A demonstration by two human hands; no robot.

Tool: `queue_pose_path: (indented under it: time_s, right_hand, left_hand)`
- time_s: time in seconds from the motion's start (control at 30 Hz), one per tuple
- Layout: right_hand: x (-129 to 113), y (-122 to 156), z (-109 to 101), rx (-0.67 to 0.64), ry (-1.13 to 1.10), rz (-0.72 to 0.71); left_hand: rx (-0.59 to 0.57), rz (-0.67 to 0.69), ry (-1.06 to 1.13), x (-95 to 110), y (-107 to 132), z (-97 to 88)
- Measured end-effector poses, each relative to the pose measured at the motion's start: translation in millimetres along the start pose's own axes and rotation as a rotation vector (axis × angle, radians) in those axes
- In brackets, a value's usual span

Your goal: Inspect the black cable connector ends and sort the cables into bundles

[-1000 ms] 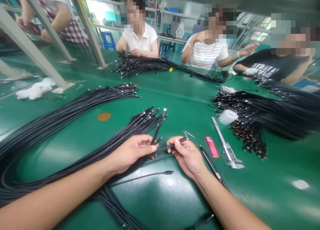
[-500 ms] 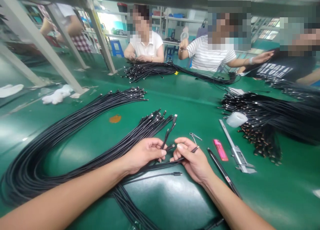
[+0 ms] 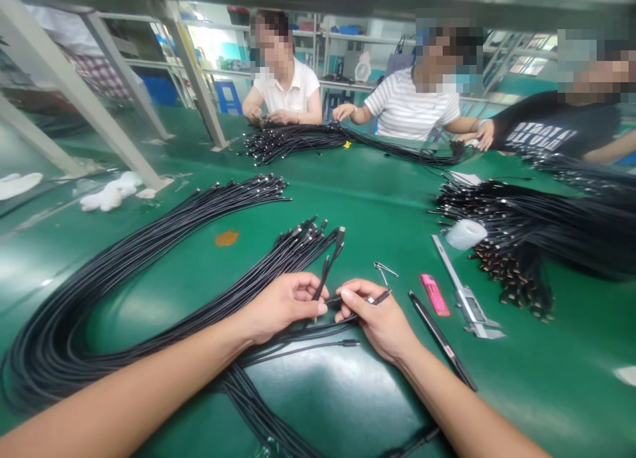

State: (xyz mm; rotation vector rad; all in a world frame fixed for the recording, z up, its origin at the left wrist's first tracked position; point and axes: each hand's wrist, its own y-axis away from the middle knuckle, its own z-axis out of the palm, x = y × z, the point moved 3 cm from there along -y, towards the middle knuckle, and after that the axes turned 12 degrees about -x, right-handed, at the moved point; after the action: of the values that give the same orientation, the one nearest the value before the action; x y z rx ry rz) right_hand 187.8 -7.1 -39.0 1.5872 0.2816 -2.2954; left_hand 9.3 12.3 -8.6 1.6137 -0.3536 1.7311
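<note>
My left hand (image 3: 295,303) is closed on black cables (image 3: 324,272), whose plug ends stick up between thumb and fingers. Close to it on the right, my right hand (image 3: 370,315) pinches a black cable end (image 3: 381,297). Between the two thumbs a dark connector (image 3: 334,303) bridges the gap; the fingers hide part of it. Beneath my left forearm runs a long curved bundle of black cables (image 3: 163,272), both ends of it fanned out on the green table. Just below my hands lies a single loose cable plug (image 3: 350,343).
Right of my hands are tweezers (image 3: 385,271), a black pen (image 3: 442,342), a pink cutter-like tool (image 3: 434,295), calipers (image 3: 467,289) and a roll of clear tape (image 3: 466,234). More cable heaps (image 3: 536,219) lie beyond. Several people sit across the table. Metal posts (image 3: 196,80) stand at left.
My right hand has moved slightly left, closing the gap to my left hand, and its fingers now meet the connector. Across the table, the striped-shirt person's hands have come down toward the cables.
</note>
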Motion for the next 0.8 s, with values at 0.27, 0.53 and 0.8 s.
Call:
queue_pose_path:
  time_s: [0.27, 0.53, 0.8]
  right_hand:
    - [-1, -1, 0, -0.021, 0.061, -0.080]
    - [-4, -1, 4, -0.018, -0.140, -0.062]
    - [-6, -3, 4, 0.052, -0.206, -0.050]
  left_hand:
    - [-0.018, 0.030, 0.020, 4, -1, 3.0]
    - [-0.001, -0.043, -0.126, 1, -1, 9.0]
    - [-0.019, -0.073, -0.185, -3, -1, 9.3]
